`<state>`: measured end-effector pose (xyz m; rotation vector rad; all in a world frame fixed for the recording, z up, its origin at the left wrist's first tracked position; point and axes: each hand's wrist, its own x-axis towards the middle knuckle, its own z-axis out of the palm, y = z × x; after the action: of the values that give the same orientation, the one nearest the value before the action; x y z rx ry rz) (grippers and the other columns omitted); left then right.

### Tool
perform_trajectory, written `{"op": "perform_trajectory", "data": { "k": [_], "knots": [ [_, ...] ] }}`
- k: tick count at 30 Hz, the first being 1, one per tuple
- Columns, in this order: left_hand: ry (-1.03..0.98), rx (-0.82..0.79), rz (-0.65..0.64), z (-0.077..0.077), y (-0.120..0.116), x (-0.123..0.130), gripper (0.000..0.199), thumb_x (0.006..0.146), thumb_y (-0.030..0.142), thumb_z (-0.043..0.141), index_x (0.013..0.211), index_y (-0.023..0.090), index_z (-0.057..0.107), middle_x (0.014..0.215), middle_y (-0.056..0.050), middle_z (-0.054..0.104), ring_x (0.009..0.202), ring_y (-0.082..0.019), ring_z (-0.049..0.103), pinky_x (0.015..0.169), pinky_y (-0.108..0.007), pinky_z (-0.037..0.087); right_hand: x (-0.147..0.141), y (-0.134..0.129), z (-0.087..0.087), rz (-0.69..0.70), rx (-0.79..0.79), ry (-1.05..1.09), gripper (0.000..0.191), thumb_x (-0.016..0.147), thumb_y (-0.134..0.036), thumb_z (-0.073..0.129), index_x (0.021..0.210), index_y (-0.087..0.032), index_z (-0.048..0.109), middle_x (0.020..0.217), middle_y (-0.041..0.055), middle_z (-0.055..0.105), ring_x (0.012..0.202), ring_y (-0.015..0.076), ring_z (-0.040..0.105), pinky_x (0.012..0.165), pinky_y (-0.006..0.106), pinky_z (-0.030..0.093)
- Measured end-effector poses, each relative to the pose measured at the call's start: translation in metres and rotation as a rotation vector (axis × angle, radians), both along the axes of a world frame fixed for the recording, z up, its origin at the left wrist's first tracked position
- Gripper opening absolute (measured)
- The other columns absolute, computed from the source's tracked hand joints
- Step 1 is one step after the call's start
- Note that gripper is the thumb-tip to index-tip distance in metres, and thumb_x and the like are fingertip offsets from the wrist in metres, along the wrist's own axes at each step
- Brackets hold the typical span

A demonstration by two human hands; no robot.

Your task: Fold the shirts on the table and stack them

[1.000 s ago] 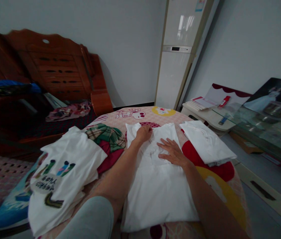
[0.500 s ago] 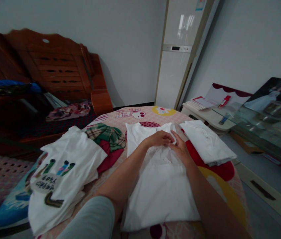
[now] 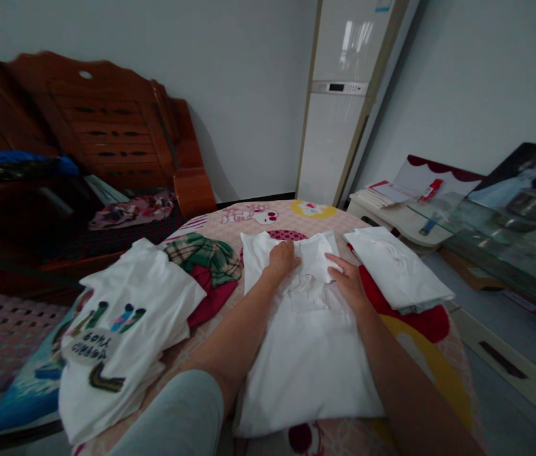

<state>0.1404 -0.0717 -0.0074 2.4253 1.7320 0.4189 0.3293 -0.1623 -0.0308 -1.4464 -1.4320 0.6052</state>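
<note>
A white shirt [image 3: 310,373] lies partly folded in front of me, with its collar area bunched near the middle. My left hand [image 3: 283,258] is closed on the white shirt at its far left part, the fingers curled down into the cloth. My right hand [image 3: 347,280] rests at the shirt's far right edge, its index finger and thumb stretched out apart on the cloth. Some of the right hand's other fingers are hidden under the hand.
A folded white garment [image 3: 395,269] lies at the right on the patterned tablecloth [image 3: 236,216]. On the left are a printed white T-shirt [image 3: 130,329] and a green plaid cloth [image 3: 205,256]. A wooden sofa [image 3: 106,126] and a glass shelf [image 3: 495,253] flank the table.
My hands were together at the shirt's far right part. The left hand has moved left across the cloth, and the two are now apart. The cloth between them lies flatter.
</note>
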Motion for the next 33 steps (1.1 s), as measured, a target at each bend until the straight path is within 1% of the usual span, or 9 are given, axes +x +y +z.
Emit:
{"op": "perform_trajectory", "data": {
  "k": [5, 9, 12, 15, 21, 24, 27, 31, 33],
  "knots": [
    [0.036, 0.025, 0.046, -0.004, 0.0, 0.005, 0.03, 0.086, 0.026, 0.056, 0.113, 0.012, 0.061, 0.109, -0.018, 0.067, 0.104, -0.029, 0.065, 0.086, -0.035, 0.049, -0.001, 0.0, 0.001, -0.001, -0.015, -0.03, 0.052, 0.078, -0.038, 0.057, 0.124, -0.015, 0.068, 0.109, 0.0102, 0.074, 0.076, 0.0247, 0.066, 0.074, 0.041, 0.055],
    [-0.023, 0.043, 0.016, -0.004, 0.001, 0.003, 0.024, 0.087, 0.018, 0.052, 0.108, 0.014, 0.063, 0.106, -0.015, 0.069, 0.103, -0.028, 0.065, 0.086, -0.035, 0.049, -0.002, 0.0, 0.003, -0.003, 0.003, -0.035, 0.051, 0.077, -0.036, 0.057, 0.121, -0.015, 0.069, 0.113, 0.0097, 0.073, 0.088, 0.0263, 0.067, 0.08, 0.039, 0.054],
    [-0.097, 0.085, -0.016, -0.002, -0.001, 0.002, 0.023, 0.086, 0.019, 0.054, 0.106, 0.017, 0.064, 0.102, -0.011, 0.07, 0.102, -0.026, 0.064, 0.085, -0.033, 0.049, -0.002, -0.001, 0.003, 0.005, 0.01, -0.038, 0.051, 0.078, -0.036, 0.056, 0.122, -0.013, 0.069, 0.114, 0.0108, 0.073, 0.098, 0.0282, 0.065, 0.085, 0.039, 0.053],
    [-0.146, 0.105, -0.058, -0.001, -0.005, 0.006, 0.024, 0.084, 0.018, 0.054, 0.106, 0.018, 0.064, 0.101, -0.01, 0.07, 0.1, -0.025, 0.065, 0.084, -0.033, 0.049, -0.002, -0.001, 0.003, 0.003, 0.013, -0.039, 0.051, 0.078, -0.035, 0.056, 0.123, -0.014, 0.068, 0.116, 0.0105, 0.072, 0.099, 0.0277, 0.065, 0.086, 0.039, 0.053],
    [-0.147, 0.048, -0.142, -0.006, -0.005, 0.007, 0.021, 0.08, 0.016, 0.056, 0.098, 0.018, 0.067, 0.1, -0.008, 0.071, 0.094, -0.022, 0.064, 0.082, -0.031, 0.048, -0.003, -0.002, 0.004, -0.003, -0.005, -0.034, 0.052, 0.077, -0.033, 0.056, 0.124, -0.013, 0.068, 0.117, 0.0104, 0.072, 0.097, 0.0277, 0.066, 0.086, 0.04, 0.054],
    [-0.213, 0.013, -0.185, -0.004, 0.004, 0.0, 0.016, 0.084, 0.023, 0.055, 0.089, 0.016, 0.069, 0.091, -0.006, 0.072, 0.085, -0.019, 0.064, 0.078, -0.028, 0.048, -0.002, -0.001, 0.004, 0.002, -0.002, -0.026, 0.051, 0.077, -0.033, 0.057, 0.123, -0.013, 0.069, 0.12, 0.0109, 0.071, 0.102, 0.0283, 0.065, 0.089, 0.04, 0.053],
    [-0.287, 0.022, -0.153, -0.003, 0.018, -0.016, 0.026, 0.091, 0.029, 0.049, 0.082, 0.015, 0.07, 0.085, -0.007, 0.071, 0.08, -0.018, 0.064, 0.079, -0.029, 0.048, -0.002, -0.001, 0.003, 0.001, 0.011, -0.019, 0.051, 0.077, -0.033, 0.058, 0.122, -0.013, 0.069, 0.122, 0.0114, 0.07, 0.109, 0.0291, 0.063, 0.093, 0.04, 0.052],
    [-0.302, 0.093, -0.121, -0.013, 0.031, -0.039, 0.016, 0.083, 0.02, 0.059, 0.091, 0.013, 0.07, 0.102, -0.011, 0.071, 0.099, -0.022, 0.063, 0.094, -0.034, 0.046, -0.001, 0.001, 0.0, 0.011, 0.033, -0.008, 0.049, 0.076, -0.033, 0.059, 0.119, -0.015, 0.071, 0.121, 0.0102, 0.071, 0.11, 0.0283, 0.064, 0.095, 0.04, 0.05],
    [-0.306, 0.106, -0.122, -0.019, 0.033, -0.044, 0.018, 0.079, 0.019, 0.063, 0.094, 0.015, 0.07, 0.106, -0.011, 0.07, 0.104, -0.023, 0.062, 0.099, -0.037, 0.044, 0.0, 0.001, -0.001, 0.015, 0.041, 0.002, 0.047, 0.075, -0.033, 0.059, 0.118, -0.016, 0.072, 0.121, 0.0096, 0.071, 0.11, 0.028, 0.064, 0.096, 0.039, 0.05]
  ]
}}
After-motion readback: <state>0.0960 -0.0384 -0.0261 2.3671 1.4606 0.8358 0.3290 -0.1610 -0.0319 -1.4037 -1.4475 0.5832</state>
